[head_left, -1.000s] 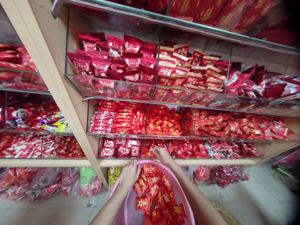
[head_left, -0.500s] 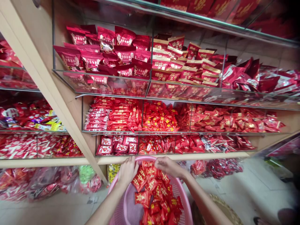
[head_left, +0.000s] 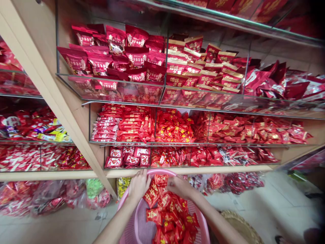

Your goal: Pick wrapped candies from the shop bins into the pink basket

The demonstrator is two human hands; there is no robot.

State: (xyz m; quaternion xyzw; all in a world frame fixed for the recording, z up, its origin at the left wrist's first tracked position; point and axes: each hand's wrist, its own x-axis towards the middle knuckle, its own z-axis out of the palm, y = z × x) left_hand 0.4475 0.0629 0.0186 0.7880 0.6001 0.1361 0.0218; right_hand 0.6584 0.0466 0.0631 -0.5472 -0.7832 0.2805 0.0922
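A pink plastic basket (head_left: 204, 222) with slatted sides stands in front of me, below the shelves. Red wrapped candies (head_left: 172, 217) with gold and yellow print lie in it, heaped toward its right side. My left hand (head_left: 138, 185) is closed over the basket's far left rim, its fingers bent inward beside the candies. Inside the basket, near the far right rim, my right hand (head_left: 179, 186) is low over the candies with its fingers curled together. What lies under those fingers is hidden.
Shelves behind glass fronts hold large red snack packets (head_left: 137, 56), gold-edged packets (head_left: 203, 73) and small red candies (head_left: 175, 127). A wooden upright (head_left: 54, 91) divides them. Bagged sweets (head_left: 93, 193) lie on the floor underneath. To the right sits a woven basket (head_left: 241, 223).
My right hand has moved down and slightly inward from the far rim, onto the candies. The left hand stays at the rim. The view has shifted slightly.
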